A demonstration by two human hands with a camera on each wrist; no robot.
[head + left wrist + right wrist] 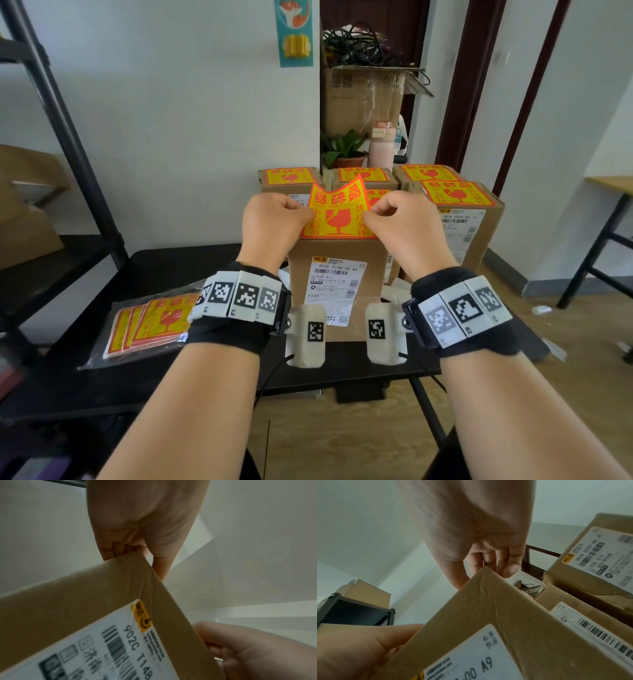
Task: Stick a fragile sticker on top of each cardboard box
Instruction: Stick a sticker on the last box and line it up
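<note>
A yellow and red fragile sticker (337, 219) hangs over the top of the near cardboard box (301, 270), its upper edge curled upward. My left hand (301, 210) pinches the sticker's left edge and my right hand (375, 210) pinches its right edge. The sticker's lower edge is close to the box's front top edge; I cannot tell whether it touches. The box carries a white shipping label on its front. The wrist views show my left hand (137, 534) and right hand (479, 540) curled just above the box corners (85, 595) (488, 615); the sticker is hidden there.
Several boxes with fragile stickers on top stand behind and to the right, the nearest (455, 202) at right. A clear bag of spare stickers (147, 322) lies on the black table (171, 267) at left. A black shelf (68, 137) stands far left.
</note>
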